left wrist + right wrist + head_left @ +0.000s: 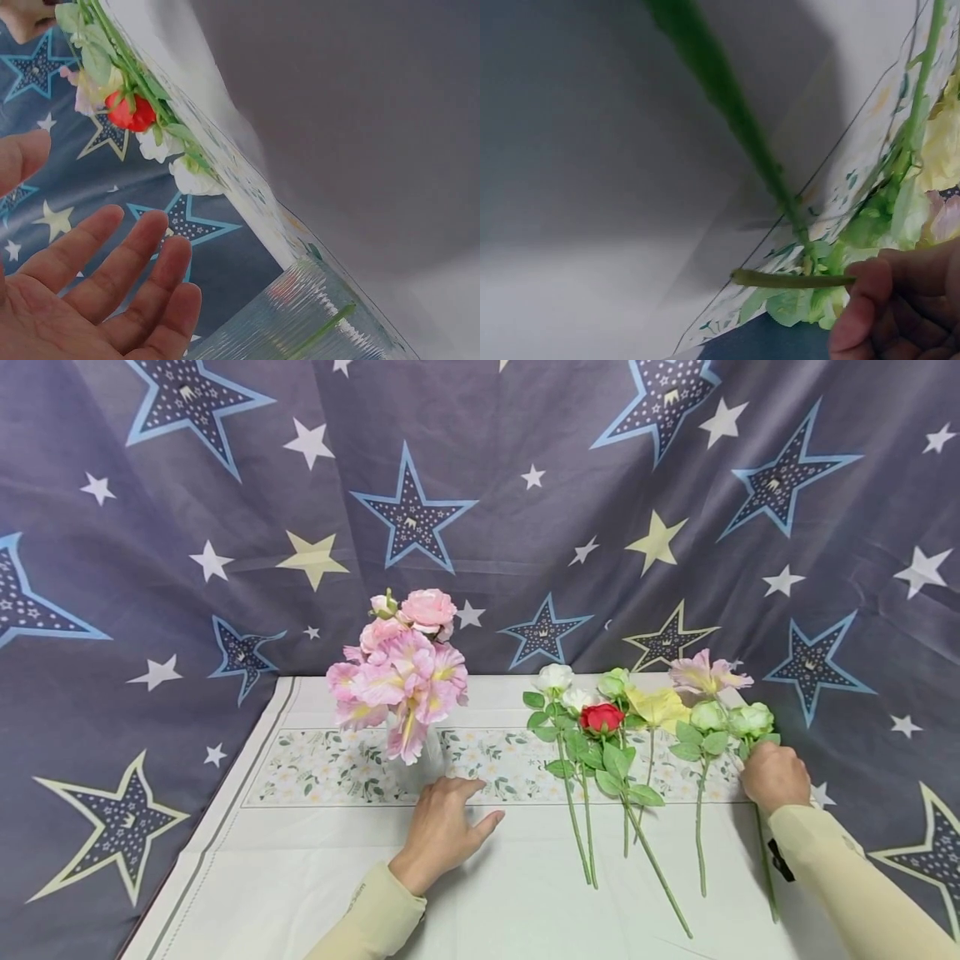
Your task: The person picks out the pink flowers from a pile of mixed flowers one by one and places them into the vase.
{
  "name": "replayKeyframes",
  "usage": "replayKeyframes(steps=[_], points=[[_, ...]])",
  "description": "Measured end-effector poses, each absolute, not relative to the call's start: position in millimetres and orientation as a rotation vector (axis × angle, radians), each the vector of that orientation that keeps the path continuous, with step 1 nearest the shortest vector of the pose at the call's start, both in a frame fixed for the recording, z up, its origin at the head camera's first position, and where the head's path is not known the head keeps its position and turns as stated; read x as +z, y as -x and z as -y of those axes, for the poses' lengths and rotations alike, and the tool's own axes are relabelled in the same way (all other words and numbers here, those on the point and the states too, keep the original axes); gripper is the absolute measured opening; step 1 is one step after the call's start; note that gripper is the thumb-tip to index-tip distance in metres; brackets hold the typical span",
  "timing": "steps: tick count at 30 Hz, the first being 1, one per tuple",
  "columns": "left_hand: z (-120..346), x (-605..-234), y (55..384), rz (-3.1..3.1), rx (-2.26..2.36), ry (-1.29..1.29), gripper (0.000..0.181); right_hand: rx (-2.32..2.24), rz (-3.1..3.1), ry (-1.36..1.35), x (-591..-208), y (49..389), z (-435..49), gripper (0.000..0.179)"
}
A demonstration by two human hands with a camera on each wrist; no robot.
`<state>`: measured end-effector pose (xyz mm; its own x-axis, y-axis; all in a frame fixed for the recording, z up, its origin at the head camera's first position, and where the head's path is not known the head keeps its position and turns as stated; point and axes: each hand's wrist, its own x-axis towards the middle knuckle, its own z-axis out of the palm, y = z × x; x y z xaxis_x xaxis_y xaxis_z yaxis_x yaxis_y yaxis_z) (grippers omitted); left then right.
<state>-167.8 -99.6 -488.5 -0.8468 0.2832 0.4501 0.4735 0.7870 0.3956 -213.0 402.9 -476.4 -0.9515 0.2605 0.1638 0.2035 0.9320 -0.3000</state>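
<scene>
My left hand [444, 829] is beside the base of a clear ribbed vase [289, 319], with fingers extended and nothing held. Whether it touches the vase I cannot tell. Pink peonies [429, 610] and pink-purple ruffled flowers [408, 681] stand in the vase; a green stem shows through its wall. At the right, my right hand [777, 774] pinches a flower stem [791, 280] near its cut end, between thumb and finger. The bloom on that stem cannot be made out for certain. A green rose [751, 720] lies right next to this hand, its stem running below it.
Left of my right hand lie a red rose [602, 718], white roses [555, 678], another green rose [707, 717], a yellow flower [658, 707] and a pink ruffled flower [707, 673]. A floral strip crosses the white tablecloth [517, 877]. A star-patterned curtain [480, 460] hangs behind.
</scene>
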Motion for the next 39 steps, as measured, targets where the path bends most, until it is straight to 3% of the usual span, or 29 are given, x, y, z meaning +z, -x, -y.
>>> replayKeyframes(steps=[14,26,39], points=[[99,-491,169,2.626,-0.719,0.572,0.05,0.454,2.767,0.224,-467,200,-380,0.029],[98,-496,169,2.639,-0.726,0.607,0.054,0.459,2.683,0.038,-454,185,-344,0.009],[94,-496,169,2.636,-0.717,0.622,0.058,0.485,2.665,-0.057,-444,174,-309,0.007]])
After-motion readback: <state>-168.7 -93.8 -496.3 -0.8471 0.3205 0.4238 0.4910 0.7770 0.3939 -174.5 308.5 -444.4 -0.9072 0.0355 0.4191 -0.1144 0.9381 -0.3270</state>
